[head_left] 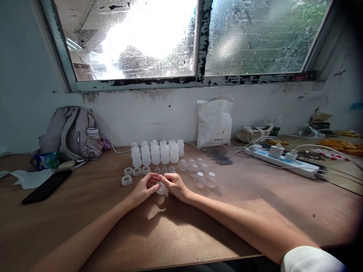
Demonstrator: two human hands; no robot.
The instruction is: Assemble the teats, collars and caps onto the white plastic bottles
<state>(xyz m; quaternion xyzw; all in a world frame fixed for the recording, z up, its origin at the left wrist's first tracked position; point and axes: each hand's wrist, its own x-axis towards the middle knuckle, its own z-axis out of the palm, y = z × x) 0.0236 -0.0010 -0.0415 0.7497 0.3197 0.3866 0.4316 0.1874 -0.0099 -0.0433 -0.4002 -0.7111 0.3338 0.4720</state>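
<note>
My left hand [146, 186] and my right hand [176, 186] meet near the middle of the table, fingers curled around a small translucent round baby-bottle part [161, 189]. Fingers cover much of it, so its exact kind is unclear. Just beyond my hands stand several clear bottle nipples [165, 169]. White screw rings [137, 172] lie to the left of them, one nearer than the others [126, 180]. On the right, clear domed caps [199, 180] stand in a group. Behind these parts, frosted baby bottles [155, 153] are lined up upright, some with domed tops.
A grey backpack [72, 132] leans at the left wall, with a black phone [47, 187] and white tissue [31, 177] before it. A white padded bag [214, 122] stands at the back. A power strip [283, 162] with plugs and cables lies right.
</note>
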